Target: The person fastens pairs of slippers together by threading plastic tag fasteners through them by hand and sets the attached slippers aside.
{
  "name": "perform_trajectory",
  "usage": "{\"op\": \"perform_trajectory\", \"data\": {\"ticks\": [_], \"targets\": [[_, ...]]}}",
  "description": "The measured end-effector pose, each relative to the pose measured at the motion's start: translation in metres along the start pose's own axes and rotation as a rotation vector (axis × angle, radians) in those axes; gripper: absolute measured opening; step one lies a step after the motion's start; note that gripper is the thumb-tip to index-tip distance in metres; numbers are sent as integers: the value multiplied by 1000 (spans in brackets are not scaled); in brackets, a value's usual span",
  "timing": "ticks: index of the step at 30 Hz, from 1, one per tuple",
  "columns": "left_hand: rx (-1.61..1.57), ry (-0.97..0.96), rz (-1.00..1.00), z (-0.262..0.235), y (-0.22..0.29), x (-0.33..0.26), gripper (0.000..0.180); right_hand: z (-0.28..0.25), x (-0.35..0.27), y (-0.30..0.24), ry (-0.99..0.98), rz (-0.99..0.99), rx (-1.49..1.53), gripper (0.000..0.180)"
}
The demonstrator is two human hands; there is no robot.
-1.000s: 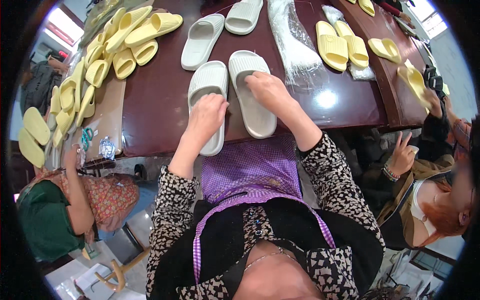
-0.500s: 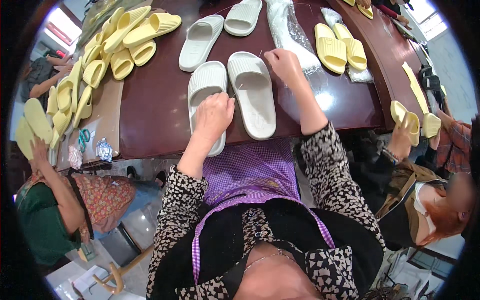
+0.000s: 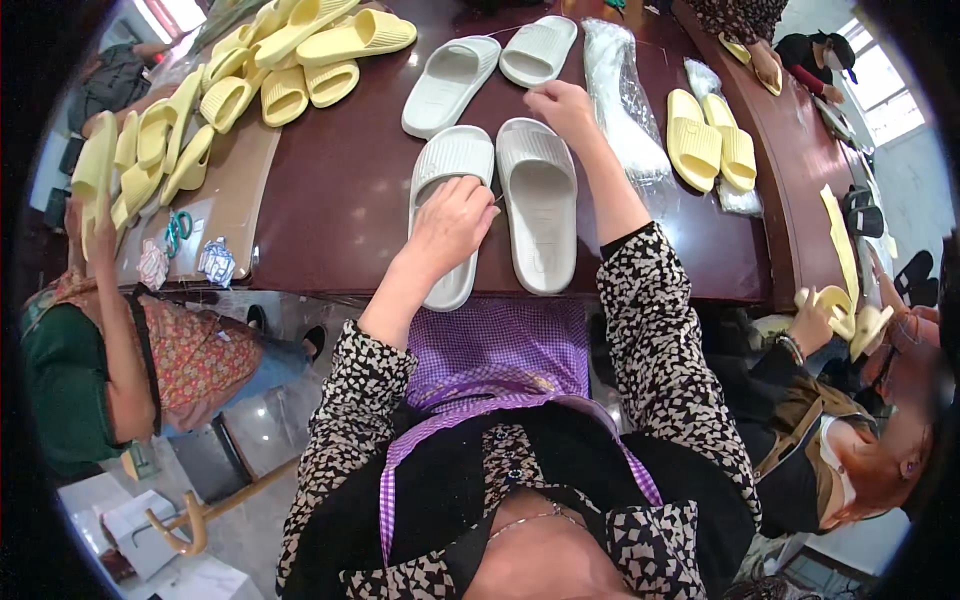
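Note:
Two pale grey slide slippers lie side by side before me, toes away. My left hand (image 3: pixel 450 222) rests over the left slipper (image 3: pixel 455 283), thumb and fingers pinched together. A thin strand seems to show by its thumb, very faint. Beyond the toe of the right slipper (image 3: pixel 540 240), my right hand (image 3: pixel 566 108) is closed in a pinch. Whatever its fingertips hold is too small to make out. Two more grey slippers lie past this pair: one on the left (image 3: pixel 450 88) and one farther back (image 3: pixel 540 52).
Yellow slippers (image 3: pixel 285 95) are piled at the left, near teal scissors (image 3: pixel 178 232). Clear plastic wrapping (image 3: pixel 625 120) and a yellow pair (image 3: pixel 693 143) lie at right on the dark red table (image 3: pixel 330 220). Co-workers handle yellow slippers on both sides.
The table and everything on it sit farther right in the picture as the view shifts. Both my hands stay pinched over the grey pair. The person at right has lowered a yellow slipper.

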State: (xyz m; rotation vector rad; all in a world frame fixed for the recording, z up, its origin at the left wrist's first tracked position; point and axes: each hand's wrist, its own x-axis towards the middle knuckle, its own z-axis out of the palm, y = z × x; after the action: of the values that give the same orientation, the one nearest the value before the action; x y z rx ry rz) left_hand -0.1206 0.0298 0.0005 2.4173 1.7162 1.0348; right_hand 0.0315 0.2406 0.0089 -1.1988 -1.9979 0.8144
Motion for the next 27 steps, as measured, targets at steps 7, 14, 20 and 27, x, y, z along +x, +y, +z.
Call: {"op": "perform_trajectory", "data": {"ticks": [7, 14, 20, 27], "targets": [[-56, 22, -1, -1, 1, 5, 23, 48, 12, -53, -399, -130, 56, 21], [-127, -41, -16, -8, 1, 6, 23, 71, 20, -71, -693, 34, -83, 18], [-104, -6, -34, -2, 1, 1, 30, 70, 17, -59, -544, 110, 279, 18], [-67, 331, -56, -13, 11, -2, 35, 33, -7, -49, -331, 41, 479, 9]]}}
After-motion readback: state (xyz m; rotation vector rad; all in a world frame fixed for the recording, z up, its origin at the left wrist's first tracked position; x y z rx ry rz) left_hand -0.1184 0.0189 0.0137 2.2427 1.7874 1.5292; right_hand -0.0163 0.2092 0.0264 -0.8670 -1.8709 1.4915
